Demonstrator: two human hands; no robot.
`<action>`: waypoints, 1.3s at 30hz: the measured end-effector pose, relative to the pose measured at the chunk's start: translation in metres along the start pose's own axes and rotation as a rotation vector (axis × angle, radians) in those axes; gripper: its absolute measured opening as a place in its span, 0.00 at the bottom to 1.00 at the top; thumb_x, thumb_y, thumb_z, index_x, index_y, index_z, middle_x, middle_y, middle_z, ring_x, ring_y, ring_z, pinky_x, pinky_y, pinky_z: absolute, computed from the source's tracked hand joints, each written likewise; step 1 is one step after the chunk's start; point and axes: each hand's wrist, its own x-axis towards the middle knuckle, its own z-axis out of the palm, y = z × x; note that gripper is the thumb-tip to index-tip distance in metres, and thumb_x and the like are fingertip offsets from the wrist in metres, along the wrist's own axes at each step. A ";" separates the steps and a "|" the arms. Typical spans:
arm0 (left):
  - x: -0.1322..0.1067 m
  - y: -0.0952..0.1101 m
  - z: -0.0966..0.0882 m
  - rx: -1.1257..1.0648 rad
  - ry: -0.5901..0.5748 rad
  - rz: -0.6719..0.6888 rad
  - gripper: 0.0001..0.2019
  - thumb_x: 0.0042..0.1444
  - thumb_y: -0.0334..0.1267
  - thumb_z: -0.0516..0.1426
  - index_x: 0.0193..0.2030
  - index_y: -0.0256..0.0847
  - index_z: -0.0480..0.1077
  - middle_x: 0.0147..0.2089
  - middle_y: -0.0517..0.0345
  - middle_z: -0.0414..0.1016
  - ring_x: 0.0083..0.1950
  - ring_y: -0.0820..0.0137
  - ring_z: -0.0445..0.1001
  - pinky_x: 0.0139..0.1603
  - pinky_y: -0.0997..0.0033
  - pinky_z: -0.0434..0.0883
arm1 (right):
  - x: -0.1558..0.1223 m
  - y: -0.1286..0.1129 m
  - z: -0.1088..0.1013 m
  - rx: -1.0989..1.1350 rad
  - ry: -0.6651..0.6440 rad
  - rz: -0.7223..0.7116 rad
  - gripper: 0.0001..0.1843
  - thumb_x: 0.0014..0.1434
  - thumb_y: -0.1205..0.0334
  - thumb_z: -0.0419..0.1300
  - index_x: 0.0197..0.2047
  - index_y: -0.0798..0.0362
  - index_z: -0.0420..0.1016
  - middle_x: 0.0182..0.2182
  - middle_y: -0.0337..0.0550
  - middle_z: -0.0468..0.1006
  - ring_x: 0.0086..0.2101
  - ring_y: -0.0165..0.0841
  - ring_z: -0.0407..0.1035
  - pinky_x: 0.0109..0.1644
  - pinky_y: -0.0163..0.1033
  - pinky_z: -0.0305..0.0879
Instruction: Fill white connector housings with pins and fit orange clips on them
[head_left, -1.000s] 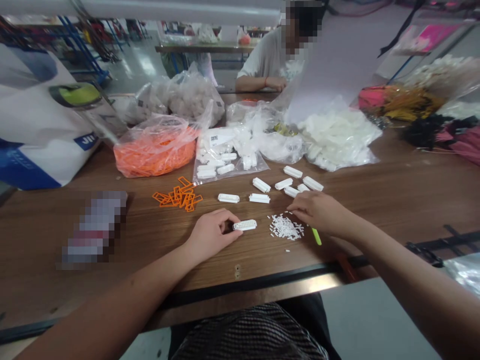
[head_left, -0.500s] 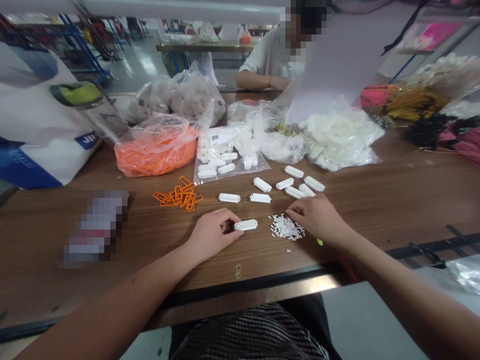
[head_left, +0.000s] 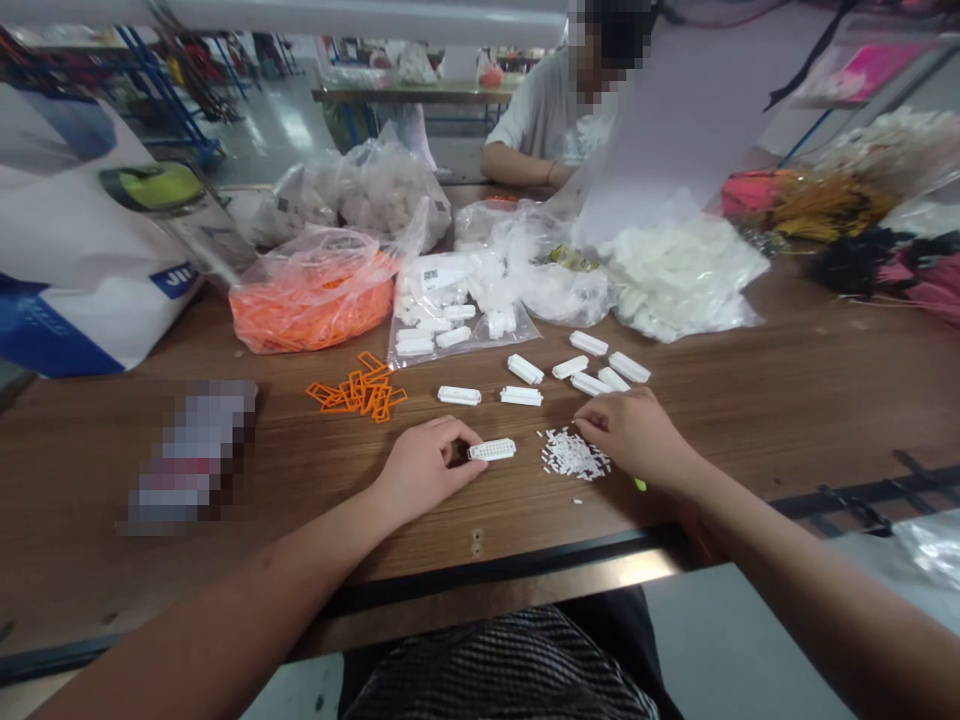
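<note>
Between thumb and fingers, my left hand (head_left: 425,462) pinches one end of a white connector housing (head_left: 493,450) with rows of small holes facing up. To its right lies a heap of tiny white plugs (head_left: 574,455). At the heap's upper right edge is my right hand (head_left: 626,430), thumb and forefinger pressed together; anything held there is too small to make out. More white housings lie beyond the hands, among them one (head_left: 459,396) past my left hand and another (head_left: 520,397) above the heap.
Loose orange frames (head_left: 364,390) lie left of the housings, before a bag of orange frames (head_left: 315,295). Bags of white parts (head_left: 682,270) line the back. A blurred object (head_left: 191,450) rests on the left. Across the table sits a co-worker (head_left: 536,140).
My hands stay almost where they were, the right shifting only very slightly. The co-worker across the table has moved a little to the right.
</note>
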 end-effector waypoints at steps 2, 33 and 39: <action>0.000 0.000 0.000 -0.005 -0.002 0.004 0.06 0.51 0.38 0.62 0.36 0.41 0.74 0.23 0.67 0.63 0.23 0.76 0.61 0.28 0.75 0.58 | 0.001 0.004 0.001 0.058 -0.011 -0.001 0.12 0.55 0.66 0.56 0.24 0.50 0.77 0.24 0.37 0.79 0.27 0.31 0.70 0.40 0.38 0.58; -0.001 0.004 0.003 -0.057 0.022 -0.031 0.05 0.50 0.37 0.63 0.33 0.40 0.74 0.24 0.67 0.63 0.23 0.77 0.59 0.26 0.76 0.57 | 0.002 -0.082 0.015 0.447 -0.017 -0.347 0.06 0.59 0.65 0.58 0.30 0.51 0.74 0.25 0.36 0.76 0.28 0.29 0.66 0.44 0.43 0.59; -0.002 0.003 0.004 -0.065 0.029 -0.011 0.05 0.50 0.38 0.63 0.33 0.40 0.74 0.24 0.66 0.63 0.23 0.77 0.59 0.27 0.76 0.57 | 0.008 -0.078 0.025 0.412 0.017 -0.356 0.05 0.58 0.67 0.59 0.31 0.52 0.74 0.24 0.35 0.74 0.27 0.29 0.65 0.43 0.43 0.57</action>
